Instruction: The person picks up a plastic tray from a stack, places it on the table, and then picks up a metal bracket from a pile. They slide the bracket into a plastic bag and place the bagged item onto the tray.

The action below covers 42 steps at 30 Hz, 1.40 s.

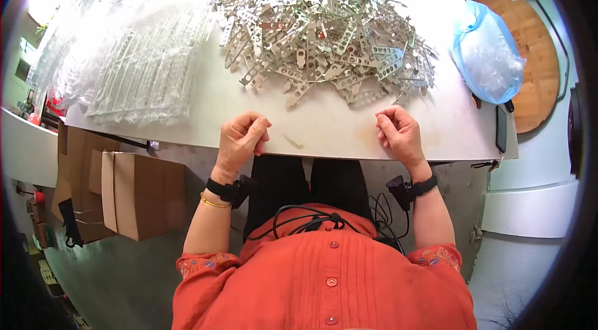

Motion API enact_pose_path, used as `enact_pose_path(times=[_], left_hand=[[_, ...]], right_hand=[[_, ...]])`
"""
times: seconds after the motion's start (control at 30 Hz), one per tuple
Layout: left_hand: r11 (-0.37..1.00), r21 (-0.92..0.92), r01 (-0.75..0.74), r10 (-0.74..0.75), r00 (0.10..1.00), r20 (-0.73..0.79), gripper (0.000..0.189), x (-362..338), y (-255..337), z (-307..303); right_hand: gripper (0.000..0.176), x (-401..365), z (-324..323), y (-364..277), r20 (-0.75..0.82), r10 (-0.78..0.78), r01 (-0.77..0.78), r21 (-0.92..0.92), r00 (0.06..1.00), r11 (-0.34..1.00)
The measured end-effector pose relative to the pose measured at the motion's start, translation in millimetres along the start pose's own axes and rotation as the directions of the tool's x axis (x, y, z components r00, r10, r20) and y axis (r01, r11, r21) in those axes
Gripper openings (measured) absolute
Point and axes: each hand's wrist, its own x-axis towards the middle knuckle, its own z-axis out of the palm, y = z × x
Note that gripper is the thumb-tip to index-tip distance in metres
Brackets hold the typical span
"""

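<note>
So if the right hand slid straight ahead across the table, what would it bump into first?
Most likely the pile of metal strips: the right hand sits curled at the edge of the table, with only bare tabletop between them, as far as this view shows.

One table (324, 131), one heap of metal strips (324, 31), too many to count, one tray stack (146, 75), one blue bag (489, 53), one board (536, 68), two boxes (140, 193).

white table (324, 127) | metal brackets heap (324, 25) | clear trays (143, 68) | blue bag (489, 56)
</note>
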Motion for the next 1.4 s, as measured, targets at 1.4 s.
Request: enact_pose_path(times=[1.4], left_hand=[[0.995,-0.061,-0.082,0.086,0.995,0.060,0.017,0.3,-3.3,-5.9]], right_hand=[[0.044,77.2,76.1,-103.1,0.234,-0.317,0.393,-0.599,0.919,0.698]])
